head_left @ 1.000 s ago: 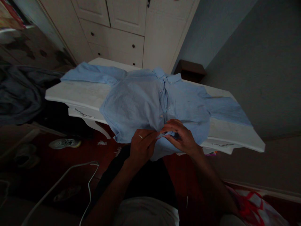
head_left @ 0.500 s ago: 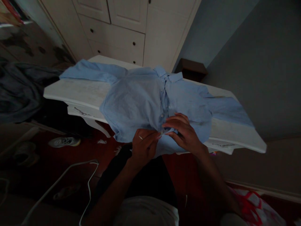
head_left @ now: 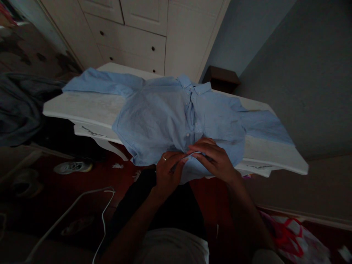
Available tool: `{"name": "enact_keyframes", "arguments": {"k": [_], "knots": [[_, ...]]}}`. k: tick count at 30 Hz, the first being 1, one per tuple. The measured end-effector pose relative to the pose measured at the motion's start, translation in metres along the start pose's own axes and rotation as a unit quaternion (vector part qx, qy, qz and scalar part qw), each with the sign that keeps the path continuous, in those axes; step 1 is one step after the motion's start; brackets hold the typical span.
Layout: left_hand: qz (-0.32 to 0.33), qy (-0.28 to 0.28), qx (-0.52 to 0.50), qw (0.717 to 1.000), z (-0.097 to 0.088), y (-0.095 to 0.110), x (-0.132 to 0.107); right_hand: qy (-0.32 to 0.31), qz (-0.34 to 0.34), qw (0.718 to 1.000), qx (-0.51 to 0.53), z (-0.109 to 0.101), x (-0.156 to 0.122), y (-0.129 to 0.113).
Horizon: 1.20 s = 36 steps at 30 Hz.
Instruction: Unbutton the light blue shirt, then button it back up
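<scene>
A light blue button-up shirt (head_left: 154,113) lies spread over a white table (head_left: 82,106), collar at the far side and sleeves stretched out to left and right. Its front placket is partly open below the collar, with small buttons along it. At the near edge my left hand (head_left: 169,170), a ring on one finger, pinches the placket. Close against it, my right hand (head_left: 213,157) grips the same strip of cloth between thumb and fingers. The fingertips nearly meet and hide whatever button lies between them.
A white cabinet with drawers (head_left: 126,40) stands behind the table, beside a small brown box-like piece (head_left: 221,79). Dark clothing (head_left: 24,106) is heaped at left. On the red floor lie a shoe (head_left: 73,167), a white cable (head_left: 68,209) and a plastic bag (head_left: 297,238).
My right hand's fingers have come down and closed nearer my left fingertips on the placket. The view has shifted slightly; the shirt lies much the same.
</scene>
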<state>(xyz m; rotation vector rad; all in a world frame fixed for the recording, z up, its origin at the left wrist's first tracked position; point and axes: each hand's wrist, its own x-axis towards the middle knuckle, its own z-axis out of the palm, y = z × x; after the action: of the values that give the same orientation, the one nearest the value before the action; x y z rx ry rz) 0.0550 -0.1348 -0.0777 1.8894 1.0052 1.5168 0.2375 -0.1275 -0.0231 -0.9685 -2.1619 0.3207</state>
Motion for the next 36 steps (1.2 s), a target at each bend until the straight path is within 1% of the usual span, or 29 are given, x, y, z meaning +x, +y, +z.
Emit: {"name": "enact_keyframes", "arguments": {"k": [4,10,14,18,24,28,32,36], "knots": [[-0.034,0.008,-0.006,0.999,0.001,0.000,0.000,-0.027,0.012,0.999,0.039,0.000,0.002,0.002],[-0.057,0.003,-0.022,0.998,0.006,0.000,-0.001,-0.009,0.038,0.998,0.045,0.002,0.000,0.005],[-0.070,0.000,-0.034,0.997,0.006,0.002,-0.001,-0.023,0.067,0.995,0.069,-0.001,-0.002,0.009],[-0.102,-0.005,-0.051,0.993,0.005,0.004,-0.001,-0.035,0.080,0.992,0.094,-0.004,-0.001,0.012],[-0.107,0.038,-0.041,0.993,0.011,0.006,-0.002,-0.039,0.079,0.991,0.104,-0.003,-0.001,0.011],[-0.113,0.049,-0.043,0.991,0.015,0.007,-0.004,-0.025,0.089,0.991,0.102,-0.002,-0.002,0.009],[-0.128,0.040,-0.048,0.990,0.014,0.006,-0.005,-0.003,0.104,0.991,0.083,-0.001,-0.001,0.008],[-0.138,-0.001,-0.041,0.990,0.010,0.004,-0.004,-0.002,0.120,0.991,0.060,0.001,0.000,0.007]]}}
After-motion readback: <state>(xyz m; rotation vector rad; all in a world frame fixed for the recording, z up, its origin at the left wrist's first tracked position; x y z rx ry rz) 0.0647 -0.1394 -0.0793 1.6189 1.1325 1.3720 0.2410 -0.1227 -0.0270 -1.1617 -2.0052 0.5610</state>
